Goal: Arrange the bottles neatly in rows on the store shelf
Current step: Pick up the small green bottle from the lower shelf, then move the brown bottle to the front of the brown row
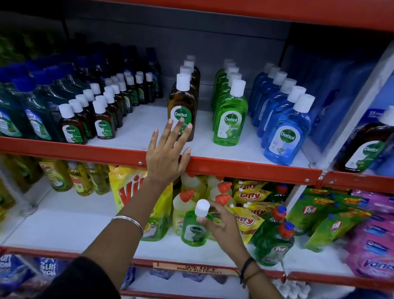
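Observation:
On the upper shelf [238,153] stand three front-to-back rows of white-capped Dettol bottles: brown [182,101], green [230,119] and blue [284,135]. My left hand [167,151] is raised with fingers spread, its fingertips touching the label of the front brown bottle. Lower down, in front of the second shelf, my right hand [221,222] grips a small green Dettol bottle [194,229] just under its white cap. The bottle is upright.
Rows of small brown bottles [99,118] and dark green bottles [12,116] fill the upper shelf's left. A lone brown bottle [368,144] stands at right beyond a white divider. The lower shelf holds yellow pouches [126,191], Giffy packs, Pril bottles [276,243] and pink packs.

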